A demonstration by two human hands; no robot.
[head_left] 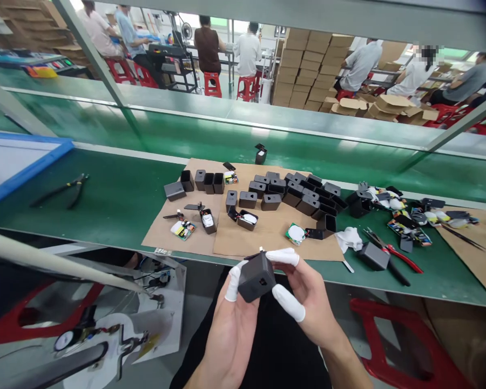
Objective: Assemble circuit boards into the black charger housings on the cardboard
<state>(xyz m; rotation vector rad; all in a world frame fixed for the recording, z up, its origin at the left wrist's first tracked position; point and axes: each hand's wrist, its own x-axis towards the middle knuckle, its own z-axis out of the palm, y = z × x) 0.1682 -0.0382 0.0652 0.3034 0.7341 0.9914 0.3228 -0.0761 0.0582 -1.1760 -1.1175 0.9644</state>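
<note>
Both my hands hold a black plastic adapter housing [256, 278] above my lap, just off the bench's front edge. My left hand [233, 319] cradles it from below and the left, its thumb in a white finger cot. My right hand [305, 294] grips its right side, with white cots on the thumb and a finger. A socket-like opening shows on the near face. Behind it on cardboard sheets [267, 237] lie a circuit board with a white round pad [296, 233], a housing with its board partly inside [248, 219], and many black housings [294, 193].
Pliers [75, 192] lie at left. Red-handled pliers [405, 259], a black box [373, 256], crumpled white tissue [349, 238] and tweezers [464, 236] lie at right. Red stools [397, 346] stand below the bench. People sit at benches beyond, near stacked cartons [308, 65].
</note>
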